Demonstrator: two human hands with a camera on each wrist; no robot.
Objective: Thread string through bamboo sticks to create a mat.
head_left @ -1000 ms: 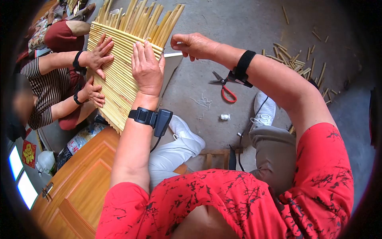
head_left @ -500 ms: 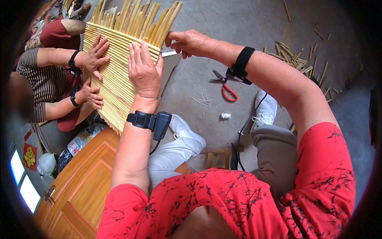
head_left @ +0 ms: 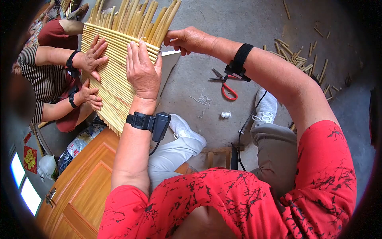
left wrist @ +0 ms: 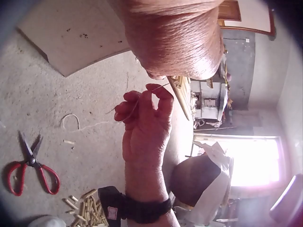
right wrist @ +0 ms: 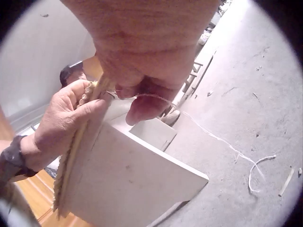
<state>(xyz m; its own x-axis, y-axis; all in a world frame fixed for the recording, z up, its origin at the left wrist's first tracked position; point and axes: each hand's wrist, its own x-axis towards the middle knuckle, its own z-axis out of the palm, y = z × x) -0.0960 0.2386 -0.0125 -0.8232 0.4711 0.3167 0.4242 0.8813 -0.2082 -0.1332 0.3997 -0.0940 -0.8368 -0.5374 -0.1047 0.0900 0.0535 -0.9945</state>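
Observation:
My left hand (head_left: 142,73) lies over a mat of pale stalks (head_left: 119,79) near its far right corner, fingers stretched over the top face. In the right wrist view, its thumb (right wrist: 90,109) crosses the mat's side edge, holding that edge against the fingers. Close beside the same corner, my right hand (head_left: 193,40) pinches a thin white thread (left wrist: 137,105) between thumb and index finger. From those fingers the thread (right wrist: 208,132) trails away over the floor to a loose loop. Longer stalks (head_left: 139,20) stick out past the mat's far edge.
Another person's two hands (head_left: 93,59) rest on the mat's left part. Red-handled scissors (head_left: 227,89), a small white spool (head_left: 225,115) and loose thread (head_left: 203,99) lie on the floor. Cut stalk pieces (head_left: 294,57) are scattered at right. A white board (right wrist: 137,179) sits under the mat.
My right hand has moved left, up to the mat's corner and the protruding stalks. My left hand keeps its place on the mat, and the whole view has shifted slightly.

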